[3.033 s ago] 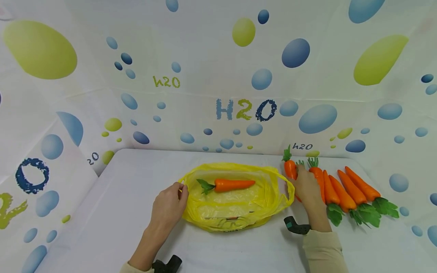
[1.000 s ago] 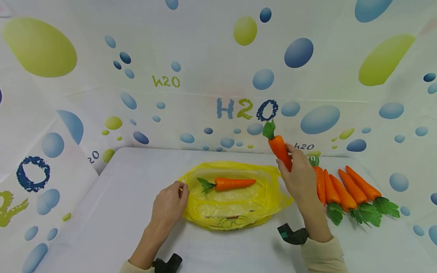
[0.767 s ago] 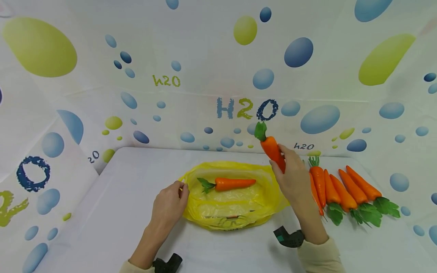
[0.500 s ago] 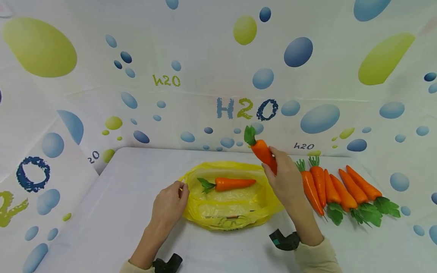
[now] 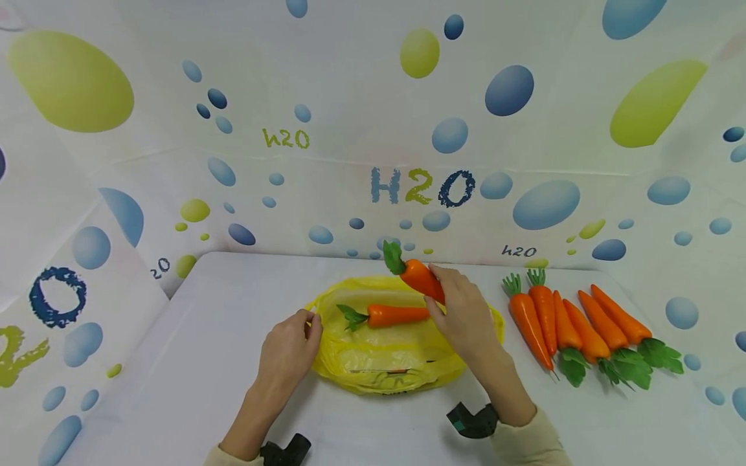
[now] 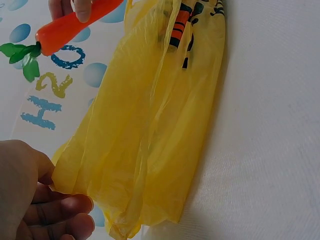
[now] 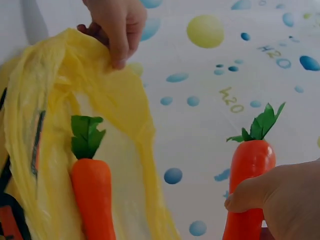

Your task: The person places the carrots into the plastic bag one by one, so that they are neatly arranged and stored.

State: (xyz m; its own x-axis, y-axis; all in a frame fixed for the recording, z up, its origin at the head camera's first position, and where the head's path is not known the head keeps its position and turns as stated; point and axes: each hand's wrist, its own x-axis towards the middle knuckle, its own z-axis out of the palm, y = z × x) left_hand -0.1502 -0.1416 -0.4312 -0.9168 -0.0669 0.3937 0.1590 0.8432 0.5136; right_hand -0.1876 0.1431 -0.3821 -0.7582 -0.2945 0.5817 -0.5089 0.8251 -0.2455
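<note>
My left hand (image 5: 291,346) pinches the left edge of a yellow plastic bag (image 5: 396,362), whose mouth gapes upward. Inside the bag lies one orange carrot (image 5: 396,315) with green leaves pointing left. Over the bag's far right side, my right hand (image 5: 466,314) grips a second carrot (image 5: 421,277) by its lower body, leafy top tilted up to the left. The right wrist view shows the thumb across this held carrot (image 7: 250,160), beside the bag's opening. In the left wrist view, the thumb and fingers hold the bag's thin yellow film (image 6: 135,140).
To the right, several carrots lie in a row on the white table (image 5: 204,362); the nearest carrot (image 5: 531,327) points its tip toward me, and others have their leaves (image 5: 632,366) at the near end. A printed cloth (image 5: 350,97) hangs behind.
My right hand picked up a carrot from the row's left end and carried it left over the bag, lowering it lately. The left hand stays at the bag's edge.
</note>
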